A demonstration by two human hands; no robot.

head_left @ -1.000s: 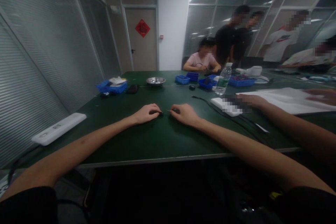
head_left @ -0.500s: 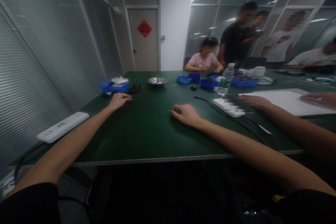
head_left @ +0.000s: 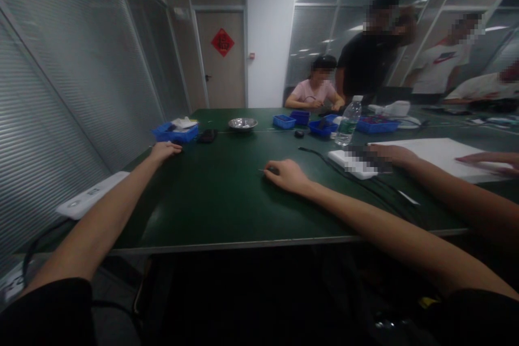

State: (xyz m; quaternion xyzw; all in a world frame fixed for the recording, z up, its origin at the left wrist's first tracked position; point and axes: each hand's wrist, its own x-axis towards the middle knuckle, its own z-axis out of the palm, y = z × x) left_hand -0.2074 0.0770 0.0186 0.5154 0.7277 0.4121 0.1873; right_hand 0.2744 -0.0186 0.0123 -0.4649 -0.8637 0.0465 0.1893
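My left hand (head_left: 165, 151) is at the left of the green table (head_left: 211, 200), just in front of a blue tray (head_left: 162, 133) with white tissue and small items in it. Its fingers are pressed together, pointing right; whatever they may hold is too small to make out. A dark flat object (head_left: 207, 135) lies beyond it, to the right. Near the middle, my right hand (head_left: 287, 175) rests on the table, closed in a pinch on a thin, pale, pin-like piece (head_left: 261, 170) that sticks out leftward. A shiny metal bowl (head_left: 243, 125) stands farther back, between the hands.
A white power strip (head_left: 352, 165) with black cables lies right of my right hand, beside a water bottle (head_left: 347, 121). Another person's hands rest near white sheets (head_left: 441, 154) at the right. More blue trays (head_left: 284, 121) stand behind; a white device (head_left: 91, 194) is by my left forearm.
My left hand has moved left, from near the dark flat object to the front of the blue tray. My right hand has stayed in place. Another person's hand at the far right has shifted slightly.
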